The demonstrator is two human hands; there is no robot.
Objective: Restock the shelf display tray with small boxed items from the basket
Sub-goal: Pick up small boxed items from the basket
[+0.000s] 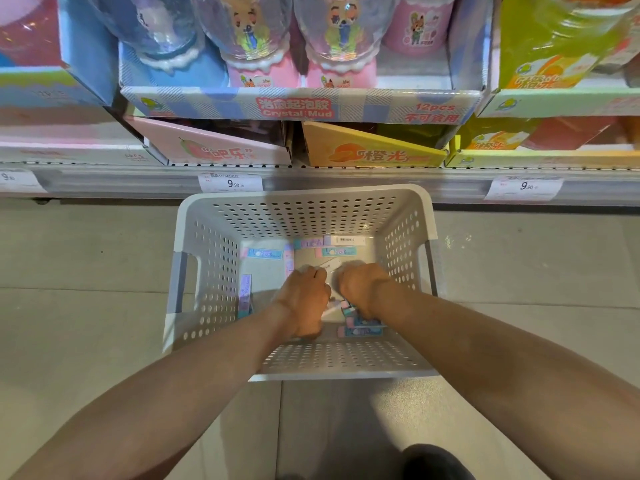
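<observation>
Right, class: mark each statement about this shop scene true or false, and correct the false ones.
1. Both hands, the left hand and the right hand, reach into the basket. True.
2. The basket stands on the shelf. False: it stands on the floor in front of the shelf.
3. The basket's walls are perforated. True.
4. The basket is packed full to the rim. False: only a few small boxes lie scattered on its bottom.
5. A price tag reads 9.90. True.
</observation>
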